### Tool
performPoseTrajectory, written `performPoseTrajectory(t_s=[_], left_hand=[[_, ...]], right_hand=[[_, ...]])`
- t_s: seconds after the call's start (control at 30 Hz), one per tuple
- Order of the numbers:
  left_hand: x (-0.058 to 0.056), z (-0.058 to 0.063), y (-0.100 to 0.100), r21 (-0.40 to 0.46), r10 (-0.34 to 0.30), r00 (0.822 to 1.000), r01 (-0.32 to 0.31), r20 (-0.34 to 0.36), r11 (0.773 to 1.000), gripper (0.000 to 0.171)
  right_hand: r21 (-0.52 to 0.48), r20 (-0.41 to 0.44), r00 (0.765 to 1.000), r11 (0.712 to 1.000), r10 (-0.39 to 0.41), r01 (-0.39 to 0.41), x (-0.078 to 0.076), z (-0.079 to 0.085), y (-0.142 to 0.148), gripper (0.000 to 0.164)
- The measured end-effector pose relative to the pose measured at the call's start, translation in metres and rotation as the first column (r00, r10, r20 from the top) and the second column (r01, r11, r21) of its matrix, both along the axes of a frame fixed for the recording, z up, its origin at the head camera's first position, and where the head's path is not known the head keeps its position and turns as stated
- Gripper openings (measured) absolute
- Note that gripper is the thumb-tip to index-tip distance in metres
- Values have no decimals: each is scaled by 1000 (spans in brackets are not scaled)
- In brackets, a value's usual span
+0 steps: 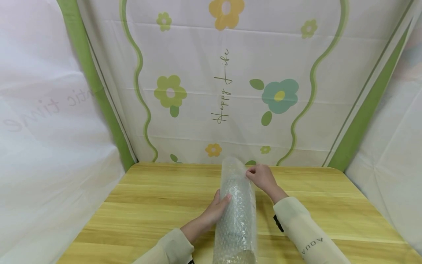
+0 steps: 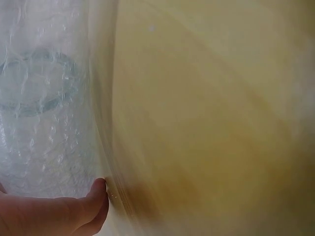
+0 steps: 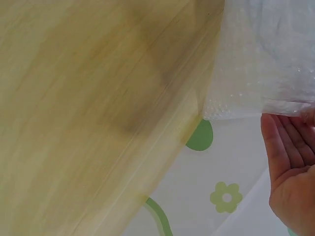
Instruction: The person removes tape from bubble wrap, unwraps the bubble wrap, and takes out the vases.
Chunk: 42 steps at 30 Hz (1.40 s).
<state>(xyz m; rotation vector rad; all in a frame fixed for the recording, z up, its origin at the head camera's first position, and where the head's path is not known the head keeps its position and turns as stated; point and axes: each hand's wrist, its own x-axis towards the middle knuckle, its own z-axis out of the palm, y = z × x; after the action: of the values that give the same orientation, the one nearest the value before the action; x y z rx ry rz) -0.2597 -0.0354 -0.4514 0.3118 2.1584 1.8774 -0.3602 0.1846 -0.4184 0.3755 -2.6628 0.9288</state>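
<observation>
A long roll of clear bubble wrap [image 1: 235,216] lies lengthwise on the table, running from the near edge toward the far one. Something with a bluish-green ring-shaped outline [image 2: 44,109] shows dimly through the film. My left hand [image 1: 214,212] grips the roll's left side, thumb over the top and the other fingers partly hidden. Close up, its fingertips [image 2: 98,189] meet the film. At the far right end, my right hand [image 1: 262,178] pinches the wrap's edge between thumb and fingers. In the right wrist view, that edge of bubble wrap [image 3: 266,73] forms a thin fold at the fingers.
The wooden table [image 1: 138,216] has rounded far corners. A white cloth backdrop [image 1: 194,55] with printed flowers and lettering hangs behind it. White cloth walls with green strips [image 1: 102,106] close in both sides. Long sleeves [image 1: 303,227] cover both arms.
</observation>
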Motion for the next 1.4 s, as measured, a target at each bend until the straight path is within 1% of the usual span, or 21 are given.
performPoseTrajectory(t_s=[0.07, 0.17, 0.27, 0.37, 0.6, 0.83, 1.17, 1.4], left_hand=[[0, 0, 0, 1, -4, 1000, 4, 2, 1000, 81], [1, 1, -1, -8, -3, 1000, 3, 9, 1000, 84], [2, 1, -1, -24, 6, 1000, -6, 18, 1000, 87], [2, 1, -2, -33, 14, 1000, -13, 23, 999, 89], [1, 0, -1, -41, 24, 999, -23, 27, 999, 90], [2, 1, -2, -34, 27, 999, -25, 37, 999, 89], [2, 0, -2, -45, 28, 999, -26, 37, 999, 91], [0, -1, -2, -31, 17, 1000, -16, 25, 999, 87]], right_hand=[[-22, 2, 1000, 1000, -1, 1, 2, 1, 1, 34], [-75, 18, 1000, 997, -14, 16, 4, 2, 3, 35], [-129, 42, 999, 991, -22, 28, 6, 3, 6, 29], [-162, 59, 998, 986, -25, 34, 7, 4, 8, 20], [-185, 103, 994, 982, -26, 45, 9, 7, 10, 22], [-216, 142, 989, 974, -37, 67, 9, 5, 15, 19], [-238, 192, 981, 970, -7, 54, 9, 3, 23, 27], [-249, 231, 973, 967, 2, 57, 13, 4, 28, 30]])
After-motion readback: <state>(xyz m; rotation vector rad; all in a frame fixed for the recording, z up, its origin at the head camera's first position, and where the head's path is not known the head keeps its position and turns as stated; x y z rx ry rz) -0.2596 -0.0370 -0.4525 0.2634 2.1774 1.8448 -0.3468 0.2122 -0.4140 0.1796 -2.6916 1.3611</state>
